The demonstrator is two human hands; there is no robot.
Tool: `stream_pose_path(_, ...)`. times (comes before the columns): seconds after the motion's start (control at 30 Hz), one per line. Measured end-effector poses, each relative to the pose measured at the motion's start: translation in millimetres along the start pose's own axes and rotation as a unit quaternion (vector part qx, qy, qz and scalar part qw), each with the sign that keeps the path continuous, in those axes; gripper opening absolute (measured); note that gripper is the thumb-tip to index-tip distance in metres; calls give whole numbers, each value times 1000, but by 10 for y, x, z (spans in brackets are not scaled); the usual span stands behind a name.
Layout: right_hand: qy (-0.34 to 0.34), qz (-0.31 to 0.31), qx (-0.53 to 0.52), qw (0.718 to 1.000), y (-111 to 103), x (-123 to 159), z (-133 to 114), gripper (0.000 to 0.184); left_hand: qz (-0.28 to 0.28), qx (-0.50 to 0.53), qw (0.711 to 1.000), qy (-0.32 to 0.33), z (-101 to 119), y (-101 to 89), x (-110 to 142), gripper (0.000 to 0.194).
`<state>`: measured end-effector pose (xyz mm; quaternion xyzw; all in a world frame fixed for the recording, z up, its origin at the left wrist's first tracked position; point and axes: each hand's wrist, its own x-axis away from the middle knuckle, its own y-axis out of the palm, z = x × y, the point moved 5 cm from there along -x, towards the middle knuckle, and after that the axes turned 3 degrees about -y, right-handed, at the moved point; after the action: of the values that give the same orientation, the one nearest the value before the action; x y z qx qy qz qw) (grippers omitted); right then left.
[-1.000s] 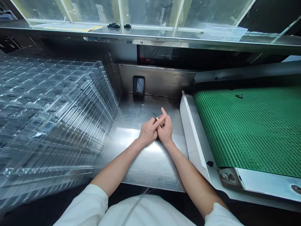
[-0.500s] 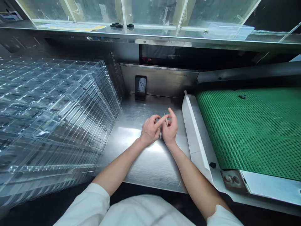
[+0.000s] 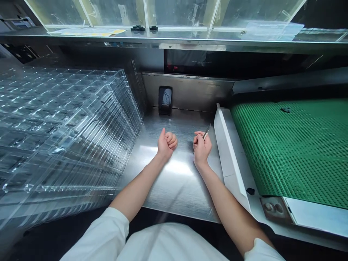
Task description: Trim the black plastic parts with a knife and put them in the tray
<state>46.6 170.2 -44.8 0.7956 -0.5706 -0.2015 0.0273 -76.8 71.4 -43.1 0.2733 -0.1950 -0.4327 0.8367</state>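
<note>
My left hand (image 3: 166, 142) rests on the steel worktop (image 3: 174, 174) as a loose fist, thumb up, with nothing visible in it. My right hand (image 3: 201, 145) sits a short way to its right, fingers curled round thin metal tweezers (image 3: 206, 131) whose tips point up and to the right, toward the white side guide of the belt. The two hands are apart, both near the middle of the worktop.
A tall stack of clear plastic blister trays (image 3: 59, 123) fills the left. A green perforated conveyor belt (image 3: 288, 145) with a white side guide (image 3: 231, 159) runs on the right; a small dark part (image 3: 285, 110) lies on it. A dark phone (image 3: 165, 100) leans against the back wall.
My hands were touching with the tweezers between them; they have now separated, the left closing into a fist to the left and the right keeping the tweezers.
</note>
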Motion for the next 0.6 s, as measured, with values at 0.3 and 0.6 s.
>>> stream_pose_path(0.3,4,-7,-7,1000,54,23,-41,24,60,242,968,-10,189,-69,14,57)
stream_pose_path(0.6,-7,-26,55,998,61,36,23,27,-9,156,988,-5,210,13,5,67)
